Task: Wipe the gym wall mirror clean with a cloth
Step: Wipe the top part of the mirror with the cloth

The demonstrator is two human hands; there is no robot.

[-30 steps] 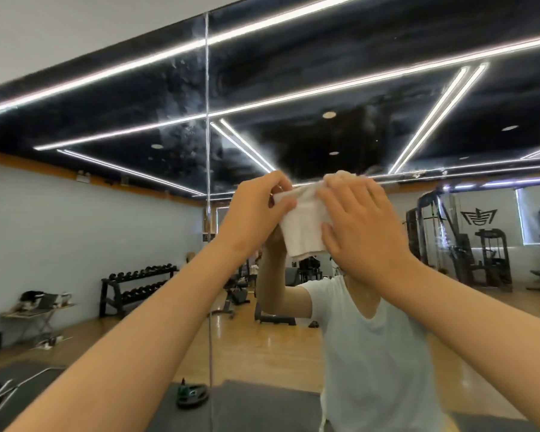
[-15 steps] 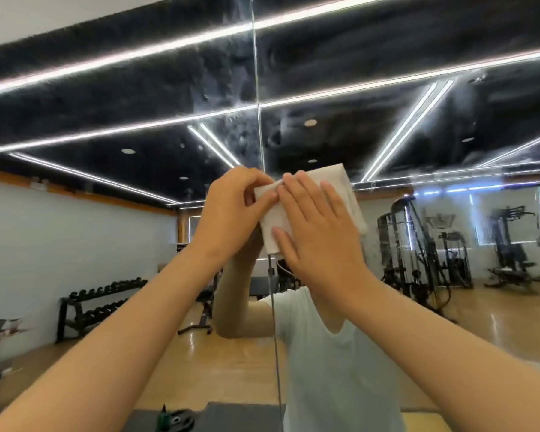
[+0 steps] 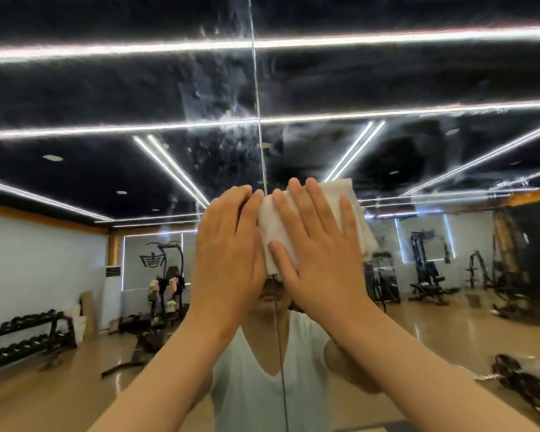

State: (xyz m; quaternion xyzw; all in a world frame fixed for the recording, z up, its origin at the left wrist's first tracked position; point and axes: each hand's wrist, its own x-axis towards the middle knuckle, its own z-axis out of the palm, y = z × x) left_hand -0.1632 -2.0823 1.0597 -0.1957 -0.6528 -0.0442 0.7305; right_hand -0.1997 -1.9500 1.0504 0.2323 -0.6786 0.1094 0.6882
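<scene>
Head view: pressing the white cloth (image 3: 269, 229) flat against the wall mirror (image 3: 418, 73) with the right grip (image 3: 320, 244), fingers straight and spread, palm covering the lower middle of the cloth, nothing curled round it. Resting the left grip (image 3: 228, 244) just beside it, fingers straight and close together, touching the left edge of the cloth; thumb out of sight, so not confirming any pinch there. Keeping the cloth in front of the person's reflection, overlapping the vertical panel seam (image 3: 257, 104) and lying mostly to its right, upper right corner and right edge showing past the right fingers. Showing cloudy smears (image 3: 225, 141) on the glass above both grips, densest around the seam. Reflecting in the glass: ceiling light strips (image 3: 387, 39), a dumbbell rack (image 3: 22, 335) at lower left, weight machines (image 3: 424, 260) at right, and a white sleeveless top (image 3: 256, 394) between the forearms.
</scene>
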